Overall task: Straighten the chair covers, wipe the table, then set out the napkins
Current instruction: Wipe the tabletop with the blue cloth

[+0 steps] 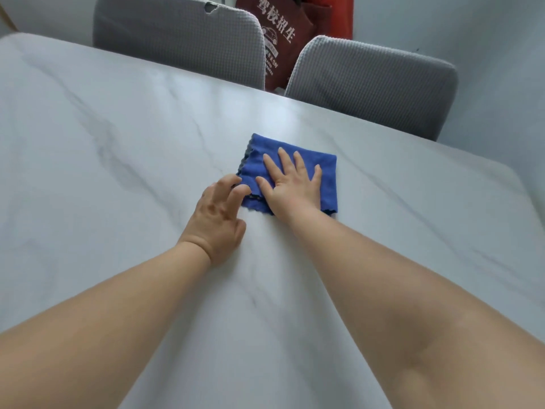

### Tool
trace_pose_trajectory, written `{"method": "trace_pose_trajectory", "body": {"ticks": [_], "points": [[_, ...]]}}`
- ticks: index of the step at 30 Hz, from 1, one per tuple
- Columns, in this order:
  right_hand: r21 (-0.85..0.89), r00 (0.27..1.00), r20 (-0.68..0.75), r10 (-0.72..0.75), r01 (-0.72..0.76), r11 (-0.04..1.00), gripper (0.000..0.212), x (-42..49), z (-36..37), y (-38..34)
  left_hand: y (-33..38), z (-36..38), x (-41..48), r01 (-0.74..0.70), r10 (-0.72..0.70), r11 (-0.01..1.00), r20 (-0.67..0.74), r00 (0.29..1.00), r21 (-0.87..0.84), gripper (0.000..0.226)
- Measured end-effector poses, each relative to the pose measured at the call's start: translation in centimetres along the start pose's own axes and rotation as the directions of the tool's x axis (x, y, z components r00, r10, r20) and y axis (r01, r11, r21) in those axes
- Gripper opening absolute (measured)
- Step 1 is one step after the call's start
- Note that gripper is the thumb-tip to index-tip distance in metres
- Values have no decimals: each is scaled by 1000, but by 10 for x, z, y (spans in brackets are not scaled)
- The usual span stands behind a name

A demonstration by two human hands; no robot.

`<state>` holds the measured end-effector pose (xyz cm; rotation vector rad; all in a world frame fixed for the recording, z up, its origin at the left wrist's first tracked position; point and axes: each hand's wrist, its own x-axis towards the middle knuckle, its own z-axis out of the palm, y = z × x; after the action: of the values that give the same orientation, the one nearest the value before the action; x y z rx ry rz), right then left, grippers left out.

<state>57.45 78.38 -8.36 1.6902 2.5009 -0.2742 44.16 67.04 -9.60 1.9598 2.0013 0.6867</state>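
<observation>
A folded blue cloth (321, 169) lies flat on the white marble table (118, 172), a little right of the middle. My right hand (290, 184) presses on it with the palm down and the fingers spread straight. My left hand (218, 214) rests on the table just left of the cloth, and its fingertips touch the cloth's near left edge. Two chairs stand at the far side, each in a grey textured cover: the left chair cover (177, 36) and the right chair cover (371, 84). No napkins are in view.
A dark red bag (277, 39) with white printed characters stands behind the gap between the two chairs. The table's right corner (510, 172) is rounded and lies near the right chair. A pale wall runs behind the chairs.
</observation>
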Motion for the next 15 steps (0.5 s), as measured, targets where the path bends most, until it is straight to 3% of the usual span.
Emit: {"method": "trace_pose_trajectory", "body": {"ticks": [5, 9, 15], "points": [[21, 999, 40, 11, -12, 1000, 59, -80, 10, -18, 6, -15, -55, 11, -7, 999, 93, 996, -40, 48], [32, 997, 79, 20, -23, 999, 60, -148, 21, -45, 3, -38, -119, -144, 121, 983, 183, 976, 118, 44], [54, 991, 134, 12, -19, 998, 62, -248, 42, -99, 3, -79, -210, -234, 209, 969, 240, 948, 80, 23]]}}
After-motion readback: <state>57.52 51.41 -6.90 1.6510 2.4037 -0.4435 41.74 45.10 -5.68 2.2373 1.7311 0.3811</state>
